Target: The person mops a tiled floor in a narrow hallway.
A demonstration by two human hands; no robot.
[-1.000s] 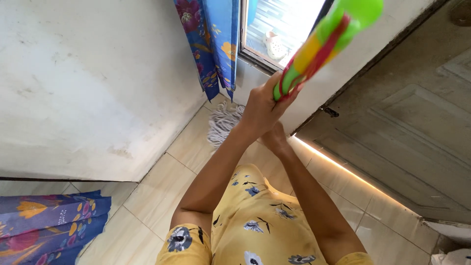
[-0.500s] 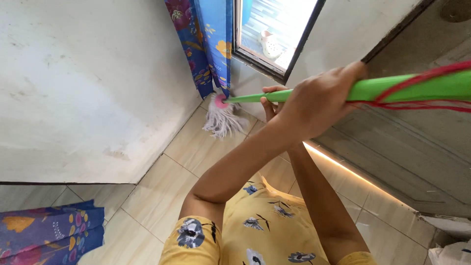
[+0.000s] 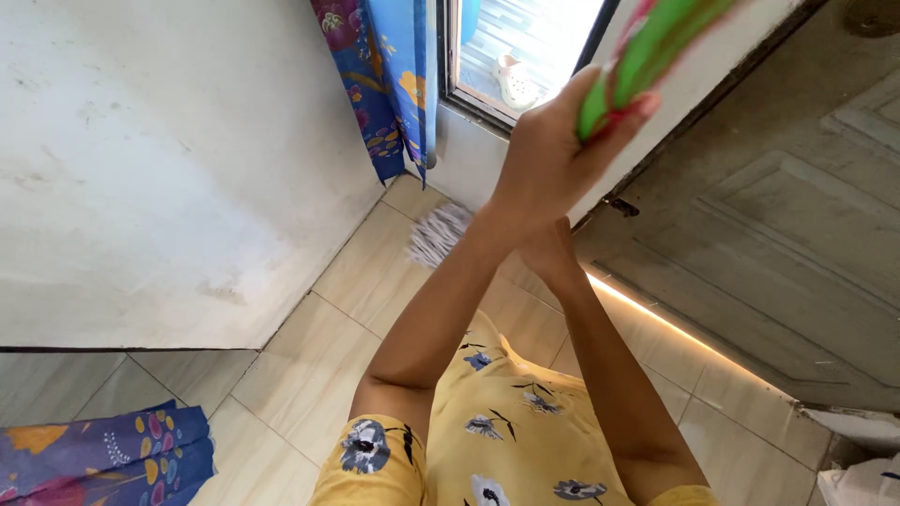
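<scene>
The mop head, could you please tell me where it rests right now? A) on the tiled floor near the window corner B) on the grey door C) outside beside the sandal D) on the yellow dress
A: the white mop head lies on the floor tiles below the window, beside the blue curtain.

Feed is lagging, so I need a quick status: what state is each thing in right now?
Mop handle: green, tilted, gripped by the left hand.
Right hand: mostly hidden behind the left; grip unclear.
Mop head: strings on the tiled floor.
Curtain: hanging, drawn aside.
Wooden door: appears shut.
</scene>
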